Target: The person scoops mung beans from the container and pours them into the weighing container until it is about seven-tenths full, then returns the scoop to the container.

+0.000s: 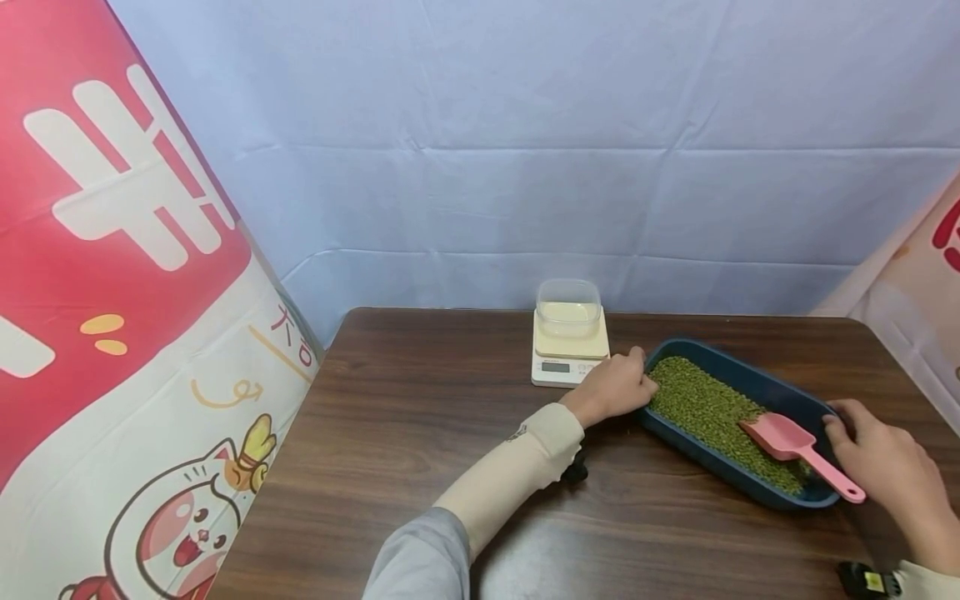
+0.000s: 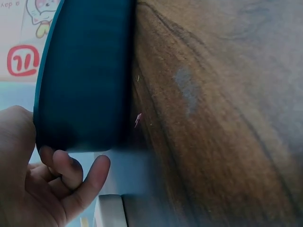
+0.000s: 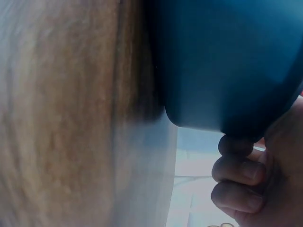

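A dark blue rectangular tub (image 1: 750, 375) full of small green beans (image 1: 697, 408) is on the right part of the table. My left hand (image 1: 613, 385) grips the rim at its left end; in the left wrist view the fingers (image 2: 71, 170) curl under that rim. At the opposite end my right hand (image 1: 888, 458) holds the rim, and its curled fingers (image 3: 239, 177) show below the tub wall in the right wrist view. A pink scoop (image 1: 783, 435) lies on the beans, its handle reaching over the near right rim, close to my right hand.
Left of the tub, a white kitchen scale (image 1: 551, 371) stands near the table's back edge with a clear plastic container (image 1: 568, 308) on it. The brown wooden table (image 1: 360, 433) meets a pale cloth backdrop (image 1: 480, 200). A printed red and white banner (image 1: 150, 350) hangs at the left.
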A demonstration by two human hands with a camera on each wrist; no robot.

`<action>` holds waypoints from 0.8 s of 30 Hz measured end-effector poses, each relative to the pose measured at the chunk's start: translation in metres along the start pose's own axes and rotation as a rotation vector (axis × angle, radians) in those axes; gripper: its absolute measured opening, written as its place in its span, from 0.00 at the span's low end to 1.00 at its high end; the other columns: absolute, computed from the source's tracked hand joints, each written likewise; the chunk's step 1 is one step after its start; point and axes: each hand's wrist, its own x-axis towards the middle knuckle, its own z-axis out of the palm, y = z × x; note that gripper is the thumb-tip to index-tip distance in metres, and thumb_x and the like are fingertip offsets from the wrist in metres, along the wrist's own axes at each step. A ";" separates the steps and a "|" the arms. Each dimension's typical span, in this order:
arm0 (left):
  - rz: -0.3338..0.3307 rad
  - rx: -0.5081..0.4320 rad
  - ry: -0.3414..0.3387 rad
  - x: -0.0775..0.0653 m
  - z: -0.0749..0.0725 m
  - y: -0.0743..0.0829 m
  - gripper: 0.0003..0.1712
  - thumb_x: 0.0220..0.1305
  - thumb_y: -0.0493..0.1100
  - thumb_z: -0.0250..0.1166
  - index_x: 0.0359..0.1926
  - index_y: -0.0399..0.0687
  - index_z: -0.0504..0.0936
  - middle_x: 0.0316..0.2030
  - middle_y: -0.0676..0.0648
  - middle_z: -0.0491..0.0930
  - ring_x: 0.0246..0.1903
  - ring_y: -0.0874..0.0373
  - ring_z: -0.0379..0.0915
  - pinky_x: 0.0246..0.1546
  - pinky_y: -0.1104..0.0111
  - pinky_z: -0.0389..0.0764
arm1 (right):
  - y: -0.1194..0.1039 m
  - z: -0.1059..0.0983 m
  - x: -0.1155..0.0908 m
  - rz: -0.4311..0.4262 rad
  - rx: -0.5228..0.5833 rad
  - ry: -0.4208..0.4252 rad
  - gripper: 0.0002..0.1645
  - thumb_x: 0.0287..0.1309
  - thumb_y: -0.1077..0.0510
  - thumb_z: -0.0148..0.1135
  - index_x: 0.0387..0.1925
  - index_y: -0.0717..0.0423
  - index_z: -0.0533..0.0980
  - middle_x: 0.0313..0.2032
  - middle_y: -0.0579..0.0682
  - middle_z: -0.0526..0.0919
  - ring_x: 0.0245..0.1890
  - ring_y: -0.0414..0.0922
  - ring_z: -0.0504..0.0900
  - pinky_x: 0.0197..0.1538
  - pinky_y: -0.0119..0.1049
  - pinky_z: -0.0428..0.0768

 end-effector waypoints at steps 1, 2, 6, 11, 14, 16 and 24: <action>-0.003 -0.010 -0.001 -0.001 0.000 0.000 0.24 0.74 0.47 0.46 0.65 0.44 0.60 0.12 0.54 0.64 0.05 0.63 0.50 0.03 0.74 0.52 | 0.000 0.000 0.000 -0.002 -0.001 -0.003 0.23 0.69 0.58 0.46 0.57 0.73 0.60 0.42 0.80 0.69 0.35 0.72 0.72 0.33 0.68 0.72; -0.004 -0.017 -0.002 -0.003 -0.001 0.000 0.24 0.74 0.47 0.47 0.66 0.44 0.60 0.11 0.54 0.64 0.05 0.62 0.50 0.03 0.74 0.51 | 0.000 0.000 0.000 -0.005 -0.003 -0.005 0.24 0.69 0.58 0.46 0.57 0.73 0.60 0.43 0.80 0.69 0.35 0.72 0.72 0.33 0.68 0.72; -0.020 -0.033 -0.004 -0.007 -0.001 0.001 0.30 0.74 0.48 0.47 0.71 0.43 0.54 0.10 0.54 0.62 0.04 0.63 0.47 0.02 0.73 0.50 | -0.001 0.000 0.001 -0.014 -0.007 -0.013 0.24 0.70 0.57 0.47 0.57 0.72 0.60 0.44 0.81 0.69 0.36 0.73 0.71 0.34 0.70 0.72; -0.040 -0.052 0.001 -0.014 0.000 0.001 0.31 0.72 0.48 0.48 0.72 0.44 0.54 0.09 0.54 0.61 0.04 0.63 0.45 0.02 0.73 0.48 | -0.001 0.000 0.001 -0.032 -0.012 -0.010 0.24 0.70 0.55 0.48 0.57 0.71 0.62 0.45 0.82 0.69 0.37 0.75 0.71 0.35 0.72 0.71; -0.042 -0.064 0.004 -0.018 0.001 0.001 0.34 0.72 0.47 0.48 0.73 0.42 0.51 0.08 0.54 0.62 0.04 0.63 0.45 0.02 0.73 0.48 | -0.002 0.000 0.000 -0.041 -0.009 -0.004 0.24 0.70 0.55 0.48 0.56 0.71 0.63 0.45 0.82 0.69 0.38 0.75 0.71 0.36 0.72 0.71; -0.042 -0.061 0.008 -0.020 0.001 0.001 0.35 0.71 0.47 0.49 0.74 0.41 0.49 0.08 0.54 0.62 0.04 0.63 0.46 0.02 0.74 0.48 | -0.004 0.000 -0.001 -0.045 -0.007 0.001 0.24 0.70 0.55 0.48 0.56 0.72 0.63 0.46 0.81 0.69 0.39 0.75 0.71 0.37 0.73 0.71; -0.042 -0.030 0.060 -0.030 0.002 0.001 0.39 0.67 0.47 0.51 0.74 0.37 0.49 0.08 0.55 0.64 0.04 0.63 0.56 0.02 0.75 0.54 | -0.011 -0.002 -0.002 -0.080 -0.003 0.009 0.21 0.69 0.58 0.49 0.53 0.73 0.65 0.42 0.80 0.72 0.36 0.73 0.73 0.36 0.71 0.72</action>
